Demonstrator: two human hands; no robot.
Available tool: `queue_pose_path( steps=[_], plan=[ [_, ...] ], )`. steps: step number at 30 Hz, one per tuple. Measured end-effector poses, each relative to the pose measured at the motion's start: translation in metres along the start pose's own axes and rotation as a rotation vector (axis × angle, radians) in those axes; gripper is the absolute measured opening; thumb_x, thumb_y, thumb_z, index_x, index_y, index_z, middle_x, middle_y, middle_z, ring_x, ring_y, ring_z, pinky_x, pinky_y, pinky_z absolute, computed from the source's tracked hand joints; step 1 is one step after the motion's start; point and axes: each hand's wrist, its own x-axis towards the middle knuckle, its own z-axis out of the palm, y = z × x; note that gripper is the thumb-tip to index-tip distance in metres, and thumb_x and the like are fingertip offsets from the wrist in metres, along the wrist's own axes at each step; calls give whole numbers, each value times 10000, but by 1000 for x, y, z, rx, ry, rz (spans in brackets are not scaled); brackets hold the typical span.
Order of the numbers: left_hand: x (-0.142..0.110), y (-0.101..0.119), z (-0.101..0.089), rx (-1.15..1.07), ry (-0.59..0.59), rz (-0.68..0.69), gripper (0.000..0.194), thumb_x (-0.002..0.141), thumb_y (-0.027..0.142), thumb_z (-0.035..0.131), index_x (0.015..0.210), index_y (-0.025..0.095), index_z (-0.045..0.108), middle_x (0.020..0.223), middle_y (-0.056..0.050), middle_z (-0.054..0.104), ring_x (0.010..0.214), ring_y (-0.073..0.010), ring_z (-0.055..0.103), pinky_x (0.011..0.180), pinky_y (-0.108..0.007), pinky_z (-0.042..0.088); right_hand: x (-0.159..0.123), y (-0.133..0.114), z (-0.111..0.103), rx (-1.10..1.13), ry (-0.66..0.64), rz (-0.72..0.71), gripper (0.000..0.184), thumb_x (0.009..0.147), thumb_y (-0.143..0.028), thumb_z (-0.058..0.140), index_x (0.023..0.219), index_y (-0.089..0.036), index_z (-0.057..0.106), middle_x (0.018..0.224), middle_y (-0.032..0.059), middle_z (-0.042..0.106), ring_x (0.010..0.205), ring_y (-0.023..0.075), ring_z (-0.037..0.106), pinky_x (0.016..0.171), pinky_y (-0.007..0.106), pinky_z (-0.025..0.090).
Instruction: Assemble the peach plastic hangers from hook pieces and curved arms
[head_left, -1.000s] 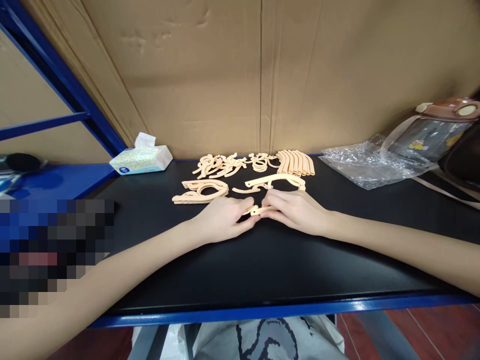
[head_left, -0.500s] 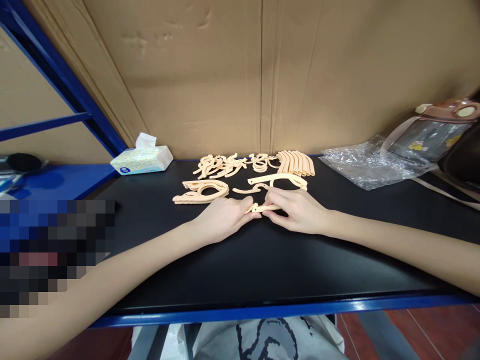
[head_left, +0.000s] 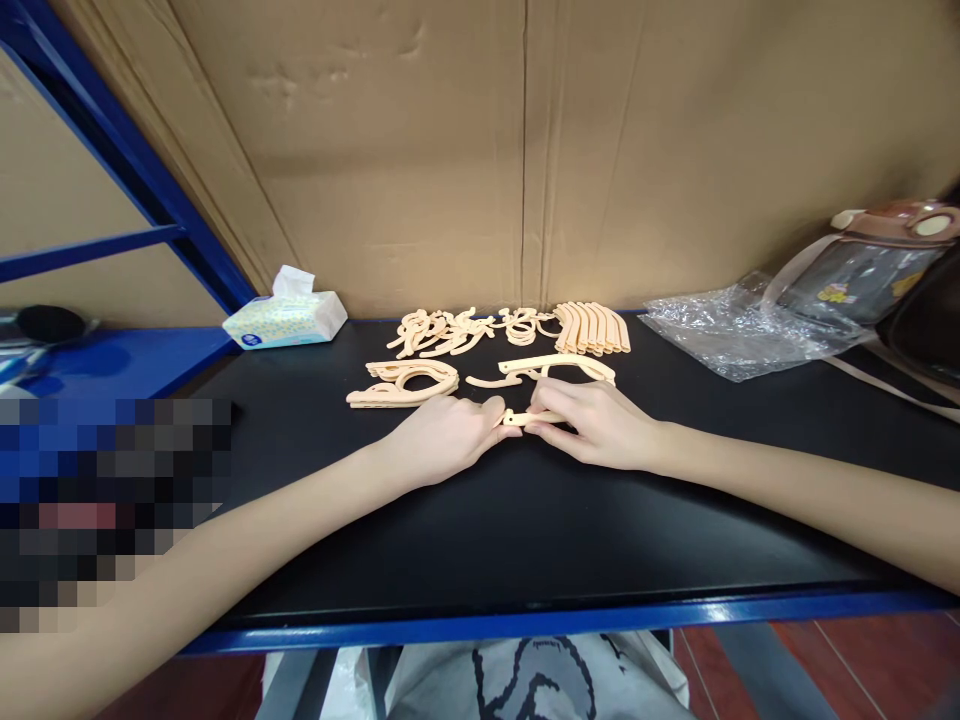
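Both my hands meet at the middle of the black tabletop. My left hand and my right hand each pinch an end of a small peach plastic piece, fingers closed on it. Just behind them lie a long curved peach part and a small curved strip. To the left rests a stack of peach hook-shaped parts. Further back are a heap of small peach pieces and a row of curved peach bars.
A tissue pack sits at the back left. A crumpled clear plastic bag and a water bottle with a brown lid lie at the back right. Cardboard walls the rear. A blue frame rises at left.
My right hand's fingers have shifted slightly along the small peach piece, which has turned a little between both hands. The arms stay where they were.
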Motion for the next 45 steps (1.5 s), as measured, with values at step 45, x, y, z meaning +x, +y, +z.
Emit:
queue_pose_path(
  steps=[45],
  plan=[
    [-2,-3,5,86,197,178,313,998,371,271,830,172,446,626,-15,642,519,-166,603,457,-250,261,0,3,1,143,-43,72,195,948,-337,435,850,-185,509,780,5,624,682,119,564,586,229,377]
  ],
)
